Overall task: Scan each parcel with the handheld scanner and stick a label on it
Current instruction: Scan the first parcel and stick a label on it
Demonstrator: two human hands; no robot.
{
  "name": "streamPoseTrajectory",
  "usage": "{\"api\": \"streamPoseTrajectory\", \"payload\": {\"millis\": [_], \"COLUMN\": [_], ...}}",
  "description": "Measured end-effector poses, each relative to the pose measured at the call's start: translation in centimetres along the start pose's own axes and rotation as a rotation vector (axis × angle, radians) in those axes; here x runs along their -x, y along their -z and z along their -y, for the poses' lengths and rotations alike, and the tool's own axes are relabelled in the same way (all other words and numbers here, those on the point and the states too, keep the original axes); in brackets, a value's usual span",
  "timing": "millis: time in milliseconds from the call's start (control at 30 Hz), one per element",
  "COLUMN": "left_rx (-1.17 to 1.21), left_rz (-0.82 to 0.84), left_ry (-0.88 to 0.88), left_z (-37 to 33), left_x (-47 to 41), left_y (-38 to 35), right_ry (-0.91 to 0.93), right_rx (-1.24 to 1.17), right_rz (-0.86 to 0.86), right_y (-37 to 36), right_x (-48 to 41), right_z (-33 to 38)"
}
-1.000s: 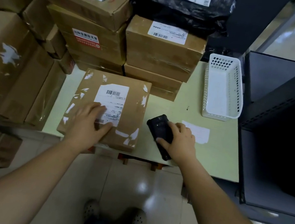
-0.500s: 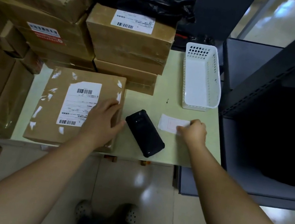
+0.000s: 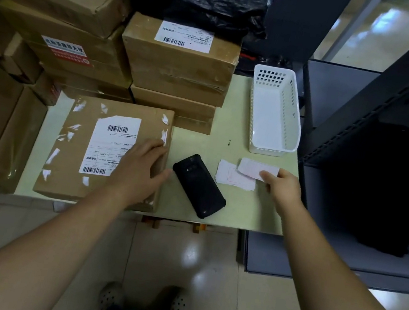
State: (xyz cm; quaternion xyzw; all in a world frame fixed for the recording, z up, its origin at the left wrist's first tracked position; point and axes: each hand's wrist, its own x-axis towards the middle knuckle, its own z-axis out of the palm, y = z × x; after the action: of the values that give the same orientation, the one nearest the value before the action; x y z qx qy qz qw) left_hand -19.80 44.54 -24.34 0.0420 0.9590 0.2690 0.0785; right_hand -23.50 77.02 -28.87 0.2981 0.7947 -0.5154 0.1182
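Observation:
A flat brown parcel (image 3: 80,161) with a white shipping slip lies at the front left of the pale green table (image 3: 242,215). My left hand (image 3: 139,168) rests flat on its right part, fingers apart. The black handheld scanner (image 3: 199,186) lies face down on the table just right of the parcel, touched by no hand. My right hand (image 3: 283,187) pinches a small white label (image 3: 256,169), lifted a little above a small stack of labels (image 3: 232,178) on the table.
Stacked cardboard boxes (image 3: 177,69) and a black plastic mailer (image 3: 202,0) fill the back and left of the table. A white perforated basket (image 3: 275,112) stands at the back right. Dark metal shelving (image 3: 378,146) borders the table's right side.
My right hand let go of the scanner, moved right to the label stack and has lifted one label. My left hand slid to the parcel's right part.

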Motion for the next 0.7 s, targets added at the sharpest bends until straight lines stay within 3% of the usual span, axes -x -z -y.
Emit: {"api": "streamPoseTrajectory", "payload": {"millis": [200,333,533,700], "left_rx": [0.205,0.523,0.612,0.582], "left_rz": [-0.06,-0.057,-0.182,-0.207], "left_ry": [0.031,0.188,0.239,0.171], "left_z": [-0.6,-1.1,1.3,3.5], "left_x": [1.5,2.7,3.1,2.7], "left_y": [2.9,5.8,9.9,13.0], "right_ry": [0.099,0.106,0.165,0.201], "right_rx": [-0.278,-0.315,-0.364,-0.419], "right_rz": [0.327,0.482,0.611,0.578], "right_y": [-3.2,-7.5,-12.0,-14.0], "right_x": [5.7,9.9,13.6,14.3], "right_z": [5.9,9.2,13.1,15.3]}}
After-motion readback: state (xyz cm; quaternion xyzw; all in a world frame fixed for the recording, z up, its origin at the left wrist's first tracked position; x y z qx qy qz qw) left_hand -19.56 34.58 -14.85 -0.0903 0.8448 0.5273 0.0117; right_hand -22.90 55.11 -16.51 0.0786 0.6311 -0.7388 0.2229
